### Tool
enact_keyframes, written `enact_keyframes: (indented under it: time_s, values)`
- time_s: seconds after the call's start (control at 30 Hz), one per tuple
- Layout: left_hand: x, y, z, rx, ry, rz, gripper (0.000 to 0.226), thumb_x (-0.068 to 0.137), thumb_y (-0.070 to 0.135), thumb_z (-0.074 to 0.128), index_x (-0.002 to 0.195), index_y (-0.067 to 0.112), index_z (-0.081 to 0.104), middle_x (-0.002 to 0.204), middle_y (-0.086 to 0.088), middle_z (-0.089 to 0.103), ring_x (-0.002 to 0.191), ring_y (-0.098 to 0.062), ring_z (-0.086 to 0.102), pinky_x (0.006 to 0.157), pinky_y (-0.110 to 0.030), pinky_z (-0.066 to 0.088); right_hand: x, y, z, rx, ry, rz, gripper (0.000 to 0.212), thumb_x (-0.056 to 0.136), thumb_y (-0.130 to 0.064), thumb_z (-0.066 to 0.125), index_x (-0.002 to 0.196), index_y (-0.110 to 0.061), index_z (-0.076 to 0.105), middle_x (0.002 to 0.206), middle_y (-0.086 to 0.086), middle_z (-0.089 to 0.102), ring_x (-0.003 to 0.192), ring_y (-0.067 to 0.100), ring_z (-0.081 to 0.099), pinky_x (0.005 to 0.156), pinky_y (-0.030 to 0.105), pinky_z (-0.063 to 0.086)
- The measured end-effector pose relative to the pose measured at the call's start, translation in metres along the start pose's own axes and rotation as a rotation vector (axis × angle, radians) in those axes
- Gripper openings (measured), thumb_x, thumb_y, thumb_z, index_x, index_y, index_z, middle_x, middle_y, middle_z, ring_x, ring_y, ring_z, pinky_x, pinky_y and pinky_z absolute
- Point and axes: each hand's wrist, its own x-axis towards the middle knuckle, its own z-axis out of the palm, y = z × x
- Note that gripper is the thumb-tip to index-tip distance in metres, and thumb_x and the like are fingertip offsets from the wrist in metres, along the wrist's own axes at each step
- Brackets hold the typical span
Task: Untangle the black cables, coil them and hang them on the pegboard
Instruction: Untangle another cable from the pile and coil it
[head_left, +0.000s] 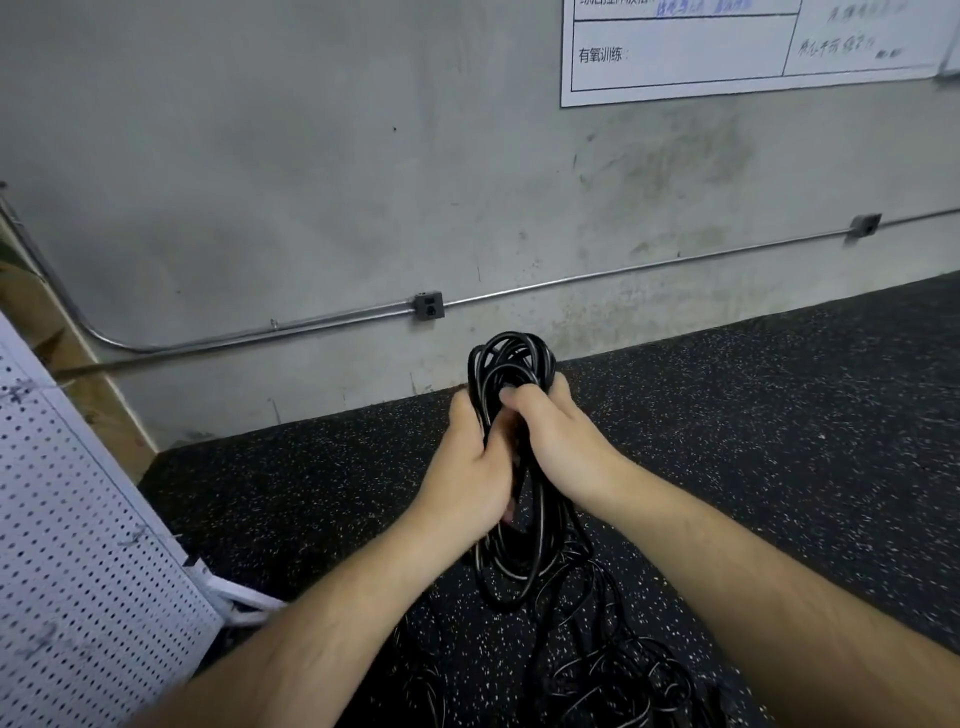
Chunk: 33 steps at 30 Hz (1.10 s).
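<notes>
At the centre of the frame both hands clutch a glossy black cable coil (511, 364): the left hand (470, 467) wraps its long loops, and the right hand (553, 436) curls round the upper strands. Slack cable (597, 649) trails below onto speckled rubber floor (779, 415). A white perforated pegboard (78, 545) leans at lower left against rough concrete wall (311, 156).

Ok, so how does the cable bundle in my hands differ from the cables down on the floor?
The bundle is gathered into loops; the floor cables sprawl in a loose tangle. The bundle is held up, gripped by the left hand and right hand; the floor cables lie on the speckled floor. Both are black.
</notes>
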Motion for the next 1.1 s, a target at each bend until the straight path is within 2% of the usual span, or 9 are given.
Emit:
enact_keyframes:
  time_s: [0.1, 0.2, 0.3, 0.43, 0.6, 0.67, 0.77, 0.93, 1.1]
  values:
    - [0.004, 0.006, -0.005, -0.168, 0.041, -0.011, 0.006, 0.108, 0.029, 0.046, 0.109, 0.026, 0.051, 0.059, 0.005, 0.044, 0.042, -0.010, 0.040, 0.041, -0.030, 0.037, 0.002, -0.001, -0.011, 0.092, -0.035, 0.009, 0.038, 0.099, -0.054, 0.050, 0.129, -0.031, 0.054, 0.118, -0.009, 0.066, 0.103, 0.003, 0.063, 0.082, 0.024, 0.048]
    - [0.014, 0.016, -0.019, -0.257, 0.122, 0.009, 0.011, 0.108, 0.026, 0.048, 0.114, 0.018, 0.053, 0.063, 0.006, 0.041, 0.045, -0.009, 0.034, 0.040, -0.028, 0.035, -0.006, 0.010, -0.020, 0.022, -0.103, -0.027, 0.029, 0.099, -0.059, 0.044, 0.115, -0.035, 0.054, 0.102, -0.019, 0.064, 0.076, -0.014, 0.064, 0.064, 0.007, 0.049]
    - [0.025, 0.022, -0.042, -0.277, 0.234, 0.037, 0.013, 0.108, 0.027, 0.049, 0.113, 0.015, 0.051, 0.066, 0.005, 0.039, 0.047, -0.009, 0.033, 0.040, -0.027, 0.036, -0.011, 0.034, -0.022, -0.102, -0.216, 0.012, 0.045, 0.098, -0.053, 0.049, 0.122, -0.015, 0.050, 0.108, 0.003, 0.070, 0.087, 0.014, 0.074, 0.075, 0.037, 0.063]
    - [0.034, 0.025, -0.064, -0.277, 0.371, 0.064, 0.008, 0.109, 0.026, 0.047, 0.104, 0.020, 0.047, 0.064, 0.005, 0.036, 0.046, -0.007, 0.033, 0.041, -0.025, 0.036, -0.006, 0.076, -0.021, -0.327, -0.308, 0.104, 0.026, 0.106, -0.038, 0.049, 0.113, -0.013, 0.048, 0.094, 0.001, 0.077, 0.094, 0.026, 0.072, 0.091, 0.046, 0.054]
    - [0.043, 0.010, -0.073, -0.229, 0.537, 0.063, 0.007, 0.108, 0.026, 0.047, 0.107, 0.020, 0.047, 0.065, 0.005, 0.040, 0.043, -0.005, 0.039, 0.041, -0.027, 0.040, -0.002, 0.112, -0.009, 0.306, -0.008, 0.414, 0.019, 0.099, -0.020, 0.065, 0.097, -0.009, 0.049, 0.092, 0.012, 0.072, 0.105, 0.032, 0.071, 0.080, 0.038, 0.058]
    - [0.046, 0.004, -0.077, -0.225, 0.586, 0.068, 0.008, 0.108, 0.027, 0.047, 0.108, 0.019, 0.047, 0.065, 0.004, 0.042, 0.043, -0.005, 0.041, 0.042, -0.028, 0.041, -0.006, 0.115, -0.004, 0.321, 0.032, 0.408, 0.018, 0.098, -0.016, 0.067, 0.093, -0.011, 0.051, 0.091, 0.012, 0.072, 0.100, 0.031, 0.071, 0.084, 0.042, 0.058]
    - [0.049, 0.000, -0.078, -0.203, 0.635, 0.065, 0.011, 0.108, 0.029, 0.047, 0.108, 0.018, 0.046, 0.068, 0.002, 0.044, 0.042, -0.004, 0.043, 0.042, -0.028, 0.043, -0.012, 0.108, 0.002, 0.102, 0.099, 0.298, 0.017, 0.098, -0.022, 0.068, 0.092, -0.008, 0.059, 0.085, 0.007, 0.078, 0.091, 0.027, 0.075, 0.087, 0.046, 0.060]
    - [0.049, -0.003, -0.073, -0.150, 0.616, 0.113, 0.010, 0.108, 0.032, 0.047, 0.109, 0.022, 0.045, 0.073, 0.000, 0.048, 0.042, -0.004, 0.045, 0.043, -0.028, 0.045, -0.016, 0.078, 0.006, -0.341, 0.112, 0.065, 0.020, 0.099, -0.029, 0.066, 0.084, -0.015, 0.065, 0.072, 0.006, 0.072, 0.056, 0.016, 0.062, 0.057, 0.040, 0.056]
    - [0.048, -0.007, -0.071, -0.089, 0.600, 0.135, 0.010, 0.103, 0.041, 0.053, 0.103, 0.041, 0.043, 0.090, -0.004, 0.061, 0.068, -0.016, 0.061, 0.060, -0.036, 0.057, -0.023, 0.049, 0.011, -0.901, -0.022, -0.173, 0.025, 0.105, -0.032, 0.052, 0.091, -0.014, 0.064, 0.083, 0.001, 0.063, 0.066, 0.018, 0.059, 0.057, 0.034, 0.048]
